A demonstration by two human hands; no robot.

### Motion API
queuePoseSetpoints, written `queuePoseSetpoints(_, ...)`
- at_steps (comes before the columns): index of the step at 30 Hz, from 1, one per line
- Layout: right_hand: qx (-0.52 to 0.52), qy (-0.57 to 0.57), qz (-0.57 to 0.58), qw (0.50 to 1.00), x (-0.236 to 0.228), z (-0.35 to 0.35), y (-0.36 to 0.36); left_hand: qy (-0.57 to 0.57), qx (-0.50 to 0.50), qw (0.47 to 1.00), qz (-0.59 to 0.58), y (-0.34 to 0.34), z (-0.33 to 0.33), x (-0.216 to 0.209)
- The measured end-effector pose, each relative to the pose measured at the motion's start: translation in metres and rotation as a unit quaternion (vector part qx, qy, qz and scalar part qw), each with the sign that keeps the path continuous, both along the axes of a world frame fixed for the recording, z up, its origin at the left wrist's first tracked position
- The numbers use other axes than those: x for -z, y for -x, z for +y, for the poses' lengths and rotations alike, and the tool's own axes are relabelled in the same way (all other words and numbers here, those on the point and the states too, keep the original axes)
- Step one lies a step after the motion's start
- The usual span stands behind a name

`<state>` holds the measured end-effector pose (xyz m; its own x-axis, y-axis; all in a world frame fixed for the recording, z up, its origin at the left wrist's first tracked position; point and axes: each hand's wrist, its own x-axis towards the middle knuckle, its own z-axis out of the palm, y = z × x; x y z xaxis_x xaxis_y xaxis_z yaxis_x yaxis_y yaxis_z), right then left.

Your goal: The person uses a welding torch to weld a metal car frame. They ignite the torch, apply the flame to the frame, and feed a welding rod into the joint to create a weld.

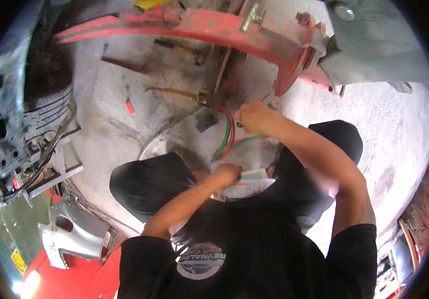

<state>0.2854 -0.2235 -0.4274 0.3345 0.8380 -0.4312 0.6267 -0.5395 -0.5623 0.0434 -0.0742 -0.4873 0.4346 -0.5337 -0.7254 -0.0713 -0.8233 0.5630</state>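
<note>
My left hand (228,174) is closed over my lap, its fingers at the edge of a pale flat piece (254,174). Just below lies a white packet or box with red print (242,190), between my legs; what the fingers hold is hidden. Further up and to the right, my right hand (257,117) is closed too, with a small dark thing showing at its fingertips that I cannot make out. Red and green twin hoses (228,137) loop on the floor beside it. They lead up to a brass gas torch (187,93) lying on the concrete.
A red metal beam (214,26) crosses the far side, carrying a clamp (251,19). Under it lie a hammer (177,47) and a small red piece (129,108). A tyre (50,117) stands left, a silver body panel (72,231) lower left, and a grey panel (374,45) far right.
</note>
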Motion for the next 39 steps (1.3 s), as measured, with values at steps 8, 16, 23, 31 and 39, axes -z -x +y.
queuePoseSetpoints(8,0.044,0.019,-0.114,0.992,0.002,-0.015,0.005,0.048,0.03,0.985,-0.162,0.021,-0.019,0.011)
queuePoseSetpoints(16,0.031,-0.049,-0.26,0.964,-0.02,-0.033,0.063,0.128,-0.087,0.955,-0.253,-0.006,-0.022,-0.126)
queuePoseSetpoints(23,0.061,-0.029,-0.218,0.974,-0.049,-0.043,0.099,0.244,0.03,0.927,-0.284,0.043,-0.095,-0.183)
queuePoseSetpoints(31,0.041,0.033,-0.247,0.968,-0.092,-0.04,0.098,0.333,0.093,0.87,-0.351,0.064,-0.121,-0.193)
queuePoseSetpoints(39,0.055,0.019,-0.251,0.966,-0.057,-0.029,0.102,0.415,0.172,0.86,-0.242,0.08,-0.105,-0.224)
